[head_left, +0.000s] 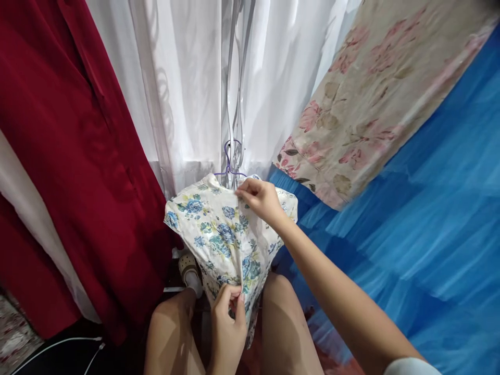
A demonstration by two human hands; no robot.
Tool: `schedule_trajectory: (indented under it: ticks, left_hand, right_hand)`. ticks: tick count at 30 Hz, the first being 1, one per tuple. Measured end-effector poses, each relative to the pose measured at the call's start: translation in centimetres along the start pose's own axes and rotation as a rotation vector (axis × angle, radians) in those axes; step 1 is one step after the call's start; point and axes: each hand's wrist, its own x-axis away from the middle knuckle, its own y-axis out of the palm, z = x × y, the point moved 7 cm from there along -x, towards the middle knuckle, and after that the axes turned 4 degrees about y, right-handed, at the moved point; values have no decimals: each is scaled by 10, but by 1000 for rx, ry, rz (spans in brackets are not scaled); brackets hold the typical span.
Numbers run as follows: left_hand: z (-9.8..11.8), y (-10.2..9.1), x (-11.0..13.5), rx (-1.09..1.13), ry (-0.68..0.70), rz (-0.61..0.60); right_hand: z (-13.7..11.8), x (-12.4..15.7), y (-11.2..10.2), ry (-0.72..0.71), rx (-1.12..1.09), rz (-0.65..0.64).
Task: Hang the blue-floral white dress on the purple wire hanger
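Note:
A white dress with blue flowers (224, 229) hangs in front of me on a purple hanger (228, 156), its lower part falling between my knees. My right hand (261, 198) pinches the dress at the neckline, at the top of its long middle seam. Further down that same seam, my left hand (229, 312) is closed on the fabric between thumb and fingers. The seam runs fairly straight between both hands. Whatever small fastener may be under the fingertips is hidden.
White sheer curtains (187, 94) and a metal grille hang behind the hanger. To the left is a red curtain (78, 156); to the right are a pink-flowered cloth (351, 114) and blue tulle (437, 234). A clog (188, 266) shows below, and a white cable (58, 341) lies lower left.

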Motion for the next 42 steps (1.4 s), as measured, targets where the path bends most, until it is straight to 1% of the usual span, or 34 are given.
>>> schedule_trajectory:
  ticks: [1,3,5,7,9,11,13,15,16,18,20,24,27,32,34,39,42]
  left_hand:
    - [-4,1,3,0,-6,-8]
    - [-12,0,8,2,-18,-23]
    - [-16,-4,7,-9,-7,-38]
    - [-7,-15,-7,-34,52,-36]
    - [18,-31,-38,-55,173,3]
    - [55,-48,-82,-66,346,54]
    - [93,-60,-130,-110,506,83]
    - [120,-60,-173,-198,596,37]
    - [129,-56,-190,-247,636,-22]
    - [138,-48,-211,-317,686,-90]
    - [140,-45,-218,-315,688,-71]
    - [136,-50,-214,-207,627,85]
    - [135,-53,-211,-206,617,158]
    - [137,-52,-215,-312,634,78]
    - [137,-52,-216,-315,626,79]
    - [144,-47,-214,-145,589,107]
    - [146,-48,-216,-123,580,148]
  right_hand:
    - [-1,-9,-2,-2,-31,45]
    - [-2,-14,-2,-2,-65,94]
    - [-2,-6,2,-15,-75,83]
    - [0,8,6,-46,-79,52]
    - [2,21,8,-94,-77,22]
    - [1,28,6,-152,-64,15]
    - [-2,30,0,-215,-47,42]
    - [-4,28,-5,-264,-25,87]
    - [-5,28,-6,-281,-19,105]
    - [-4,28,-4,-296,-35,139]
    - [-2,31,2,-315,-82,194]
    - [0,38,21,-393,-172,324]
    - [3,35,31,-423,-174,337]
    - [14,32,26,-426,-165,321]
    - [17,35,26,-425,-153,309]
    - [14,41,33,-443,-76,307]
    - [17,43,38,-415,-58,263]
